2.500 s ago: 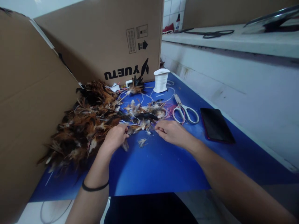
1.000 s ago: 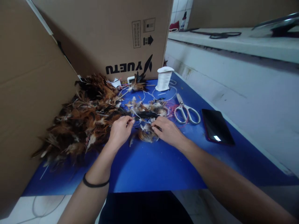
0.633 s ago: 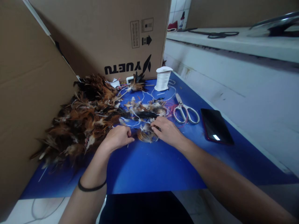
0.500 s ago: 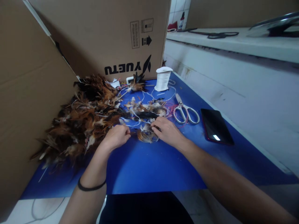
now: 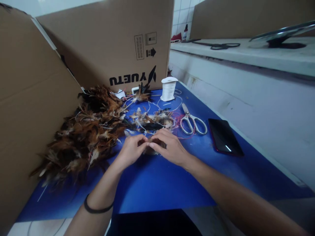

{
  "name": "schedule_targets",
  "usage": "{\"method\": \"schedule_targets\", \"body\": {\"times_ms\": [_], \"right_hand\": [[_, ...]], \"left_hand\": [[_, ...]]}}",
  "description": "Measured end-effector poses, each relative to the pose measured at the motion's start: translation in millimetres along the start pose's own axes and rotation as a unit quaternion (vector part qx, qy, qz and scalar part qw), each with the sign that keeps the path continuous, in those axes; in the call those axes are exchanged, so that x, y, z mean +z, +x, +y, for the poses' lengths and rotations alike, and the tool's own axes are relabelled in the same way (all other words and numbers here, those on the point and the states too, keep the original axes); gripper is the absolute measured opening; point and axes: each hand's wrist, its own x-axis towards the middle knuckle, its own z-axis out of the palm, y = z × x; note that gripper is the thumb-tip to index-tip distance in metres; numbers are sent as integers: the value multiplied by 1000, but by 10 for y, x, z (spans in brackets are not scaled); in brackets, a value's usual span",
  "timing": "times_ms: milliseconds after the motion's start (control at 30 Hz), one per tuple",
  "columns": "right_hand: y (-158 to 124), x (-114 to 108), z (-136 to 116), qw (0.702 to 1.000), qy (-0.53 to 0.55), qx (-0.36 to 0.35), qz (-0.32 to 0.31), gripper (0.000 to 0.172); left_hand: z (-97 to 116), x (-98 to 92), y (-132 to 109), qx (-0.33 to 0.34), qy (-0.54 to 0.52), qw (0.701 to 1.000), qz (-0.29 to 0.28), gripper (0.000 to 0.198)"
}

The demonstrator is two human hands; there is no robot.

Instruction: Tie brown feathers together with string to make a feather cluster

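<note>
My left hand point(image 5: 134, 149) and my right hand point(image 5: 167, 146) meet above the blue table, thumbs and fingertips pinched close together. Small brown feathers point(image 5: 153, 150) show under and between the fingers, partly hidden by them. The right hand is closed on these feathers; the left fingertips pinch at their left end. Just beyond the hands lies a row of brown, white and black feathers point(image 5: 157, 118) with white string point(image 5: 141, 126) running through it. A large pile of brown feathers point(image 5: 86, 134) spreads out to the left.
Scissors point(image 5: 193, 123) lie on tangled red thread at the right, beside a black phone point(image 5: 225, 137). Behind stands a white string spool point(image 5: 168, 89) near a cardboard box point(image 5: 98, 42). A wall ledge point(image 5: 246, 49) with another pair of scissors point(image 5: 219, 45) runs along the right.
My left hand has moved right to meet the right hand over the small feathers, which are now mostly covered. The head view has tilted slightly up.
</note>
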Motion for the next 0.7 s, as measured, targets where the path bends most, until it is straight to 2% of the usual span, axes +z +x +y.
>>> {"method": "schedule_targets", "body": {"times_ms": [167,267,367,500,700], "right_hand": [[-2,24,11,999,18,28,4,18],[10,4,12,998,26,53,27,18],[23,-24,9,995,25,78,59,18],[33,-48,17,992,26,84,94,19],[33,-69,39,989,18,90,112,20]], "left_hand": [[15,105,-10,4,-25,999,-20,17],[-14,117,-2,-25,-117,992,-25,14],[-11,121,4,-76,-205,974,-49,23],[14,122,1,-118,-194,971,-73,24],[-21,111,5,-106,-166,978,-67,21]]}}
